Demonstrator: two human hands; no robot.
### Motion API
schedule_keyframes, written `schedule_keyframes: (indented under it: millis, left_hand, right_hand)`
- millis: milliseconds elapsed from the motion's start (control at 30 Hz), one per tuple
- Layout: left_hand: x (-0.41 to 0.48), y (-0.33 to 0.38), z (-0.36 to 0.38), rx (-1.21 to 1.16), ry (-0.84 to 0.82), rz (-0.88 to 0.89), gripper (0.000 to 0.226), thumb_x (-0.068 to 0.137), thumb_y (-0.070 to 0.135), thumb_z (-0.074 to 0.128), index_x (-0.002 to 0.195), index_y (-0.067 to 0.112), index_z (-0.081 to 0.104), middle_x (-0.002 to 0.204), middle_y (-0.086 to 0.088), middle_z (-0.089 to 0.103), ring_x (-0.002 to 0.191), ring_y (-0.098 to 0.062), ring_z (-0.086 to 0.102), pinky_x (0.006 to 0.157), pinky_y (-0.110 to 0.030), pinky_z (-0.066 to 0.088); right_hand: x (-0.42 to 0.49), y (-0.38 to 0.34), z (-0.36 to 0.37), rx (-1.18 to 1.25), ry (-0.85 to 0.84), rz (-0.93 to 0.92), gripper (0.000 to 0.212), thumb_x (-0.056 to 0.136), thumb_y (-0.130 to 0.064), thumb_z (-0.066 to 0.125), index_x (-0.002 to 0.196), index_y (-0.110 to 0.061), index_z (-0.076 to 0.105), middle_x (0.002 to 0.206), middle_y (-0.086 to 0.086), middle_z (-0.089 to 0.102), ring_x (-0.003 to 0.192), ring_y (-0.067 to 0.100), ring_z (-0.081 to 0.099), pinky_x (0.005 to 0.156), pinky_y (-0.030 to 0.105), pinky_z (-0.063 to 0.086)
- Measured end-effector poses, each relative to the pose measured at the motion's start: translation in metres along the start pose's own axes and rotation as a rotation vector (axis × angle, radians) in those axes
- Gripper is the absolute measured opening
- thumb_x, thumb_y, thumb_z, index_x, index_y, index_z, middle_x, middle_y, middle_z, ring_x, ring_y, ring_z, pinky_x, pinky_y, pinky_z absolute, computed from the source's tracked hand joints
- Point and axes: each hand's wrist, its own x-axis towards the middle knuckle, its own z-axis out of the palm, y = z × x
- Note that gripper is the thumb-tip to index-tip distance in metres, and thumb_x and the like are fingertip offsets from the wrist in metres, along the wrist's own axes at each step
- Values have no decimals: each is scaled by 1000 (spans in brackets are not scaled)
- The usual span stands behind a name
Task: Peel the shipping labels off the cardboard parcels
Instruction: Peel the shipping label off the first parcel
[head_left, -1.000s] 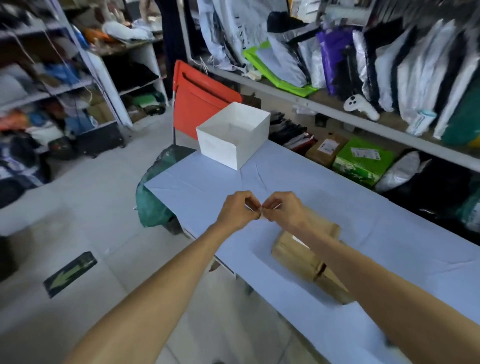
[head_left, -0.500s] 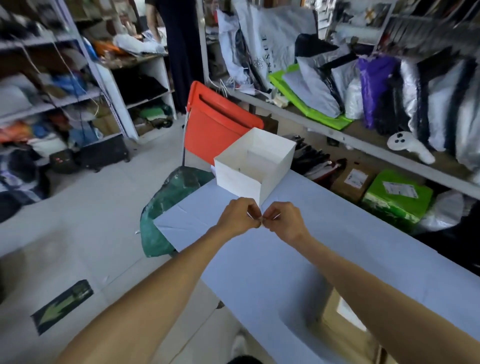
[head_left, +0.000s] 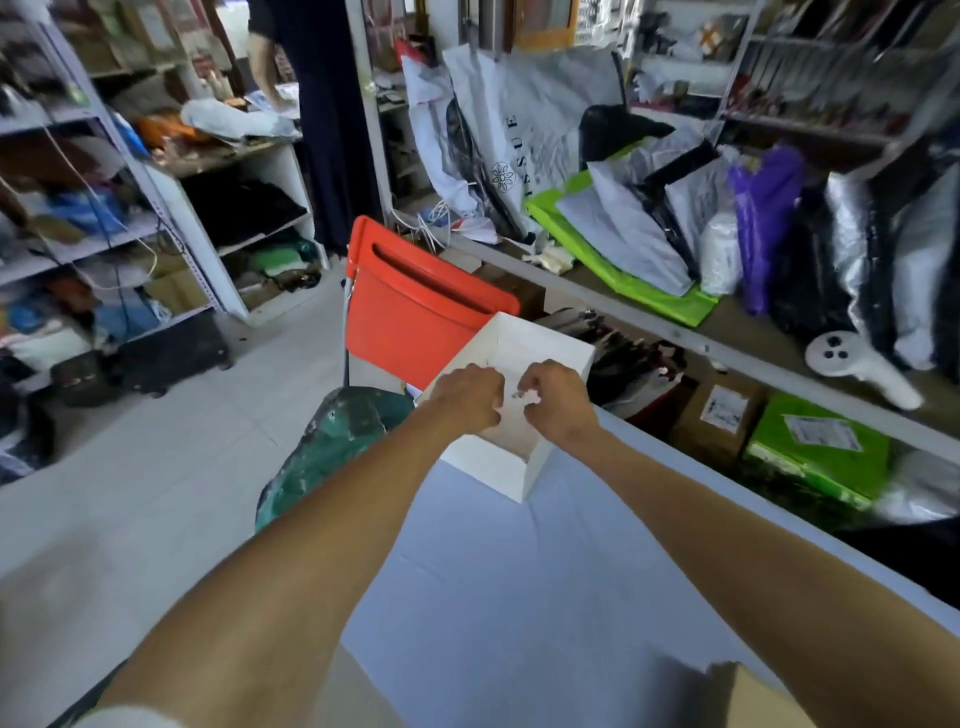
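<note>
My left hand (head_left: 470, 397) and my right hand (head_left: 556, 397) are held close together over the open white box (head_left: 488, 462) at the far end of the blue table (head_left: 519, 597). Between their fingertips they pinch a small crumpled white piece of label (head_left: 517, 397). Only a corner of the cardboard parcel (head_left: 753, 696) shows at the bottom right edge, behind my right forearm.
An orange chair (head_left: 415, 317) stands behind the box, with a dark green bag (head_left: 332, 441) on the floor beside it. Labelled parcels (head_left: 722, 415) and a green package (head_left: 815, 447) lie under the right shelf. A person (head_left: 322, 104) stands at the back shelves.
Both hands have moved forward from above the cardboard parcel to over the white box, still pinching the label piece. The view has lifted, so the parcel has dropped to the frame's bottom edge.
</note>
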Motion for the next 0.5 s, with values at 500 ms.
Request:
schedule_keyframes:
  millis: [500]
  left_hand:
    - [35, -4, -14, 129, -51, -40, 27, 88, 17, 57, 115, 12, 59, 115, -8, 62, 105, -27, 59, 75, -30, 42]
  right_hand:
    - [40, 3, -2, -2, -72, 59, 33, 77, -8, 62, 110, -11, 64, 121, 5, 60, 118, 23, 50, 98, 32, 43]
